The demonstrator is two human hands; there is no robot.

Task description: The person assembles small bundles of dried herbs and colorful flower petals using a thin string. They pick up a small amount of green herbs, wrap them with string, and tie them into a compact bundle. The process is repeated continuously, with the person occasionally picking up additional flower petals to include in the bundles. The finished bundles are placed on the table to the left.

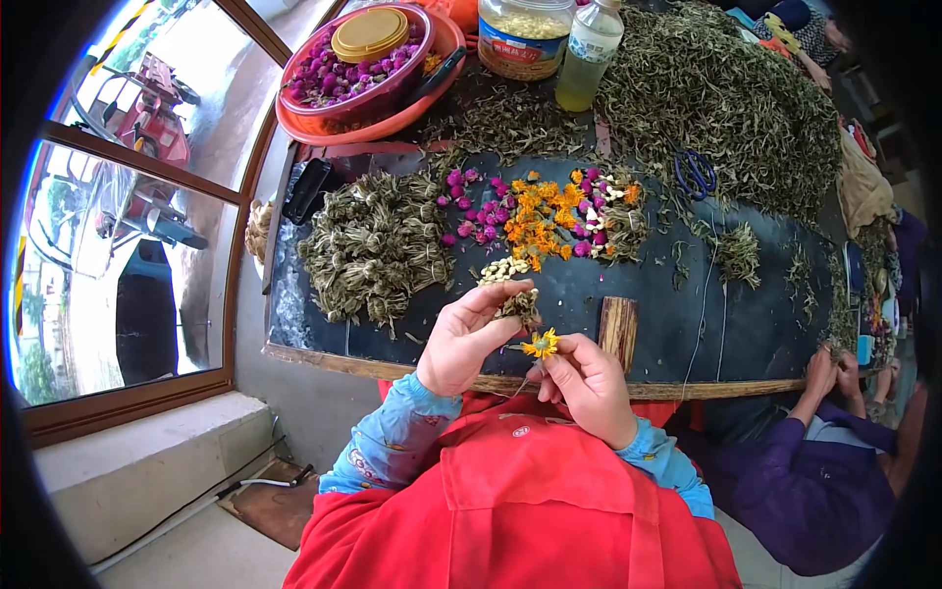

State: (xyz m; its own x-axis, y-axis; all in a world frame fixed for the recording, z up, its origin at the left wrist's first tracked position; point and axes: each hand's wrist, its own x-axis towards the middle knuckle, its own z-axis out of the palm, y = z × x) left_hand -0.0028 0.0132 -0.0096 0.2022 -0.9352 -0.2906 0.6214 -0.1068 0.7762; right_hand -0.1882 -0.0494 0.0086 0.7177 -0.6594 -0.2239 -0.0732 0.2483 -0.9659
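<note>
Just above the front edge of the dark table, my left hand pinches a small bundle of dried leaves between thumb and fingers. My right hand grips a yellow-orange flower close below that bundle; its other fingers are curled in. Beyond my hands lie pale buds, a patch of orange flowers and purple globe flowers. Left of them is a pile of tied leaf bundles. A short wooden block stands beside my right hand at the table's edge.
Blue-handled scissors lie near a large heap of dried leaves. White thread crosses the table. At the back are a basin of purple flowers, a jar and a bottle. A co-worker's hands are at right.
</note>
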